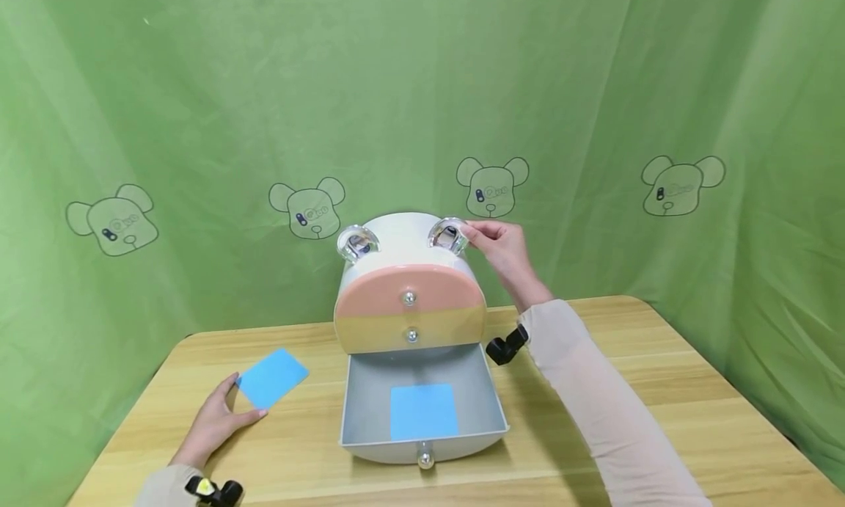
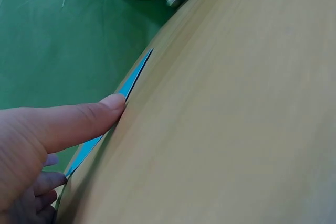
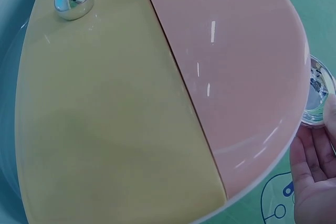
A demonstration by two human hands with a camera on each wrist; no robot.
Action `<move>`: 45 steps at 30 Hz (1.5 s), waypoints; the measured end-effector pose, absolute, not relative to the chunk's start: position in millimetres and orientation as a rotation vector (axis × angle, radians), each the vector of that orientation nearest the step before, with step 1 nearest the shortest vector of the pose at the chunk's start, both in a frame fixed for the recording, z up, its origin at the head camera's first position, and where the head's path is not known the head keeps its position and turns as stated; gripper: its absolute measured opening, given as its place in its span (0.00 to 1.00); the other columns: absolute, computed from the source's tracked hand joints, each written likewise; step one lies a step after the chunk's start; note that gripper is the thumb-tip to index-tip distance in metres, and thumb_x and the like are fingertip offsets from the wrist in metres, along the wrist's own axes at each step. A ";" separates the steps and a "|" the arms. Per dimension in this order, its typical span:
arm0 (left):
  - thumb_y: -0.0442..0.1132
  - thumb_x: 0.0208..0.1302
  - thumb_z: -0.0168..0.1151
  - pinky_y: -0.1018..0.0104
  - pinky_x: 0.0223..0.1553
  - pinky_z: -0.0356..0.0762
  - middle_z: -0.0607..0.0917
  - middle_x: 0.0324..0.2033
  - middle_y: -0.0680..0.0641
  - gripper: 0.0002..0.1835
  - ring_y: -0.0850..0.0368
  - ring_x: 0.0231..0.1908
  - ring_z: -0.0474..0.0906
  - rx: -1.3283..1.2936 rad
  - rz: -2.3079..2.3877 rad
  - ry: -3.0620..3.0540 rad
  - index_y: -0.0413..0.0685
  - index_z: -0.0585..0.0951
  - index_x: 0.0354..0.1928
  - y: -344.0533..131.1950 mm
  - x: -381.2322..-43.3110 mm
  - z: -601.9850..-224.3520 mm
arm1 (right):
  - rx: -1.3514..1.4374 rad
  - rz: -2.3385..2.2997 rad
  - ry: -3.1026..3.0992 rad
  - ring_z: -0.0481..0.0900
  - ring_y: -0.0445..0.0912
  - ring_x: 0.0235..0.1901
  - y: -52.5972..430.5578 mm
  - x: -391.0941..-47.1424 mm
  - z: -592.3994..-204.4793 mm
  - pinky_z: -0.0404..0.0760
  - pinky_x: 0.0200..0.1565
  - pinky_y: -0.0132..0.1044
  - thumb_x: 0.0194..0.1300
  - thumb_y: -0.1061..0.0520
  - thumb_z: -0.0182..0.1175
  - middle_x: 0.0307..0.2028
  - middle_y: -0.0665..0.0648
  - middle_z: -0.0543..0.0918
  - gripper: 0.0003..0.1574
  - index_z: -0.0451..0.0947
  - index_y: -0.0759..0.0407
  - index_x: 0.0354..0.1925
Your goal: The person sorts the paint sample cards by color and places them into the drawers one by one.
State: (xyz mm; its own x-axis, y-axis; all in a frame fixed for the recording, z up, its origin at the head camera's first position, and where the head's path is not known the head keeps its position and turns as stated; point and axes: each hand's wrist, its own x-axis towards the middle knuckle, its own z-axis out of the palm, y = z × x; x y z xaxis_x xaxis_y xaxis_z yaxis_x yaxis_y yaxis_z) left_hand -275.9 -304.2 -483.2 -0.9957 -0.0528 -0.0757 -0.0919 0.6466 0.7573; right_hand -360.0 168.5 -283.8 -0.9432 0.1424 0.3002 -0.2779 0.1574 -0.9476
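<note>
A small rounded drawer box (image 1: 389, 243) with a white top, a pink drawer front (image 1: 376, 290) and a yellow drawer front (image 1: 370, 331) stands mid-table. Its grey bottom drawer (image 1: 363, 404) is pulled out, and one blue card (image 1: 424, 411) lies inside. At the left, my left hand (image 1: 214, 422) holds another blue card (image 1: 273, 377) between thumb and fingers at its corners, close over the table. My right hand (image 1: 505, 254) pinches the right silver ring-shaped ear (image 1: 436, 232) on top of the box; the right wrist view shows its thumb (image 3: 329, 116) at the ring.
The left silver ear (image 1: 356, 243) rises from the box top. Round silver knobs sit on the drawer fronts, with the lowest knob (image 1: 425, 459) jutting forward. Behind the wooden table (image 1: 627, 389) hangs a green curtain (image 1: 396, 89) with bear-head drawings.
</note>
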 end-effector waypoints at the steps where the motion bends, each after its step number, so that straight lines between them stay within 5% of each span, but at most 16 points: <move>1: 0.48 0.47 0.74 0.34 0.66 0.42 0.47 0.68 0.25 0.61 0.27 0.67 0.42 -0.122 1.294 2.811 0.31 0.43 0.70 -303.7 -276.1 -483.3 | 0.128 1.850 -2.120 0.79 0.40 0.32 168.6 -359.6 -283.7 0.80 0.40 0.26 0.58 0.54 0.66 0.29 0.42 0.83 0.19 0.80 0.64 0.46; 15: 0.51 0.48 0.73 0.35 0.66 0.43 0.50 0.68 0.26 0.57 0.28 0.67 0.43 -0.144 1.315 2.813 0.29 0.49 0.69 -302.8 -276.1 -480.2 | 0.143 1.853 -2.112 0.78 0.36 0.29 168.1 -360.6 -283.8 0.80 0.38 0.24 0.59 0.54 0.66 0.28 0.40 0.83 0.21 0.79 0.67 0.47; 29: 0.51 0.55 0.68 0.26 0.61 0.43 0.42 0.70 0.29 0.52 0.27 0.68 0.39 -0.085 1.437 2.722 0.45 0.47 0.73 -305.0 -257.4 -443.8 | 0.132 1.850 -2.106 0.78 0.38 0.29 167.7 -359.8 -284.5 0.80 0.38 0.25 0.58 0.54 0.66 0.27 0.42 0.82 0.20 0.79 0.66 0.45; 36: 0.42 0.54 0.70 0.28 0.62 0.43 0.54 0.70 0.33 0.46 0.28 0.68 0.44 0.262 1.515 2.831 0.44 0.56 0.71 -290.0 -239.7 -413.1 | 0.125 1.854 -2.096 0.78 0.36 0.27 167.3 -359.6 -284.3 0.81 0.36 0.25 0.58 0.55 0.66 0.26 0.42 0.82 0.20 0.79 0.67 0.45; 41: 0.40 0.53 0.70 0.28 0.62 0.45 0.59 0.69 0.36 0.42 0.33 0.68 0.46 0.433 1.533 2.813 0.46 0.62 0.69 -273.4 -224.3 -395.3 | 0.140 1.854 -2.083 0.78 0.36 0.27 166.6 -359.0 -284.2 0.81 0.36 0.25 0.59 0.55 0.66 0.26 0.41 0.82 0.20 0.79 0.68 0.45; 45: 0.37 0.52 0.71 0.31 0.63 0.47 0.63 0.68 0.39 0.39 0.55 0.69 0.50 0.581 1.537 2.800 0.49 0.65 0.67 -256.2 -218.0 -390.4 | 0.141 1.855 -2.084 0.78 0.36 0.27 166.1 -358.8 -284.1 0.81 0.36 0.25 0.58 0.56 0.66 0.26 0.42 0.82 0.20 0.79 0.68 0.45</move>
State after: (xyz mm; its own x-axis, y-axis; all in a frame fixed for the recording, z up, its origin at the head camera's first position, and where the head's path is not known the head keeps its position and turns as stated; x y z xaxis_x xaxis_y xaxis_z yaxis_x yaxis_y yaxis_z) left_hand -218.0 -256.2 -390.4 -0.9307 0.2583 0.2592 0.3573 0.4891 0.7957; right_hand -358.8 166.1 -284.1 -0.9349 0.1538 0.3197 -0.2997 0.1398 -0.9437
